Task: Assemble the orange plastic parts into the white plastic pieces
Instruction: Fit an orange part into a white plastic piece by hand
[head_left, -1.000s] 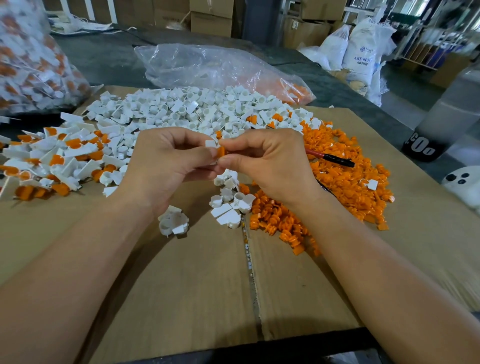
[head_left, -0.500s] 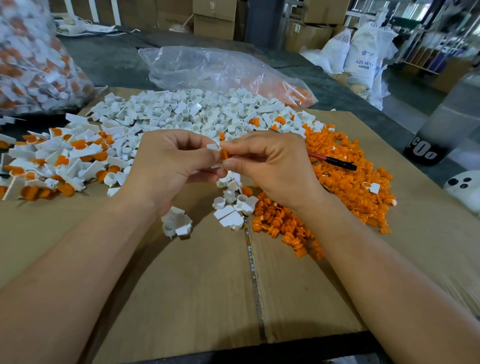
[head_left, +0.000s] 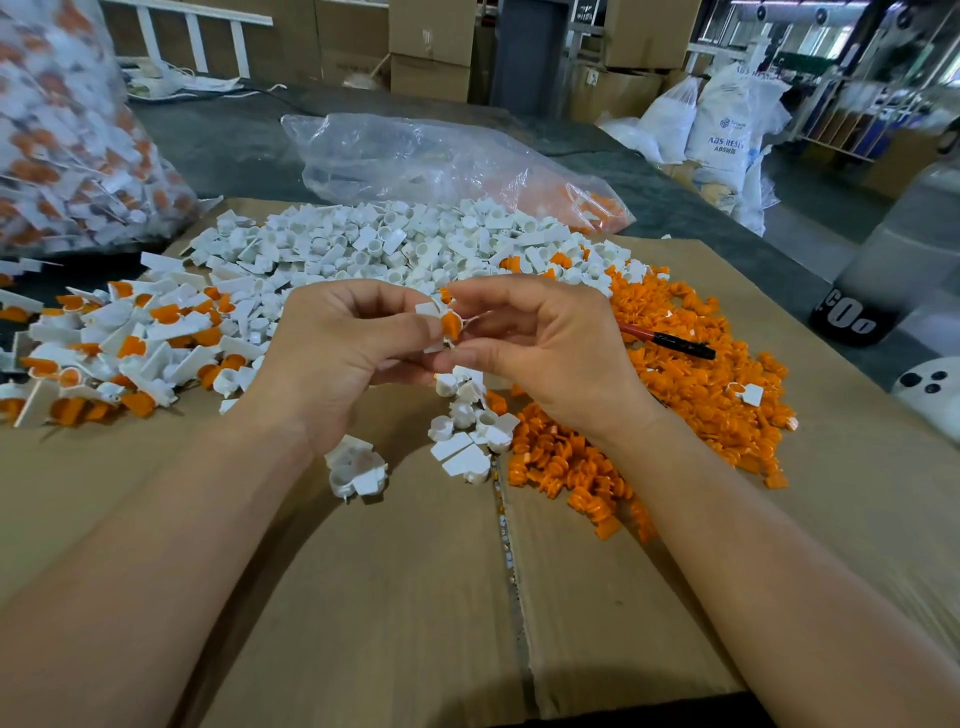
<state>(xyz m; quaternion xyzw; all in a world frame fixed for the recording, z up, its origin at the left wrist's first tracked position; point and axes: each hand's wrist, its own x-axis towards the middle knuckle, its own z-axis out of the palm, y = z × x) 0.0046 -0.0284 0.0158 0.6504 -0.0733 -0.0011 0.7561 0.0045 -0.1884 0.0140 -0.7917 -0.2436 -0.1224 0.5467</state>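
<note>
I see my left hand (head_left: 353, 353) pinching a white piece (head_left: 428, 310) and my right hand (head_left: 540, 348) pinching an orange part (head_left: 451, 327) against it, above the cardboard sheet (head_left: 395, 597).

Light bright, even and diffuse. Strongest toward upper right of frame, where the background washes out. Shadows soft: a faint one below the left hand (head_left: 343, 358) and forearm on the cardboard (head_left: 363, 597). Glare patches on the clear plastic bag (head_left: 441, 156), upper centre. Centre sharp: orange part (head_left: 451, 326) and white piece (head_left: 427, 309) crisp. Bag of parts (head_left: 67, 145), upper left, blurred. Grey container (head_left: 904, 249), right edge, smeared. Wide-angle bowing along the edges.
</note>
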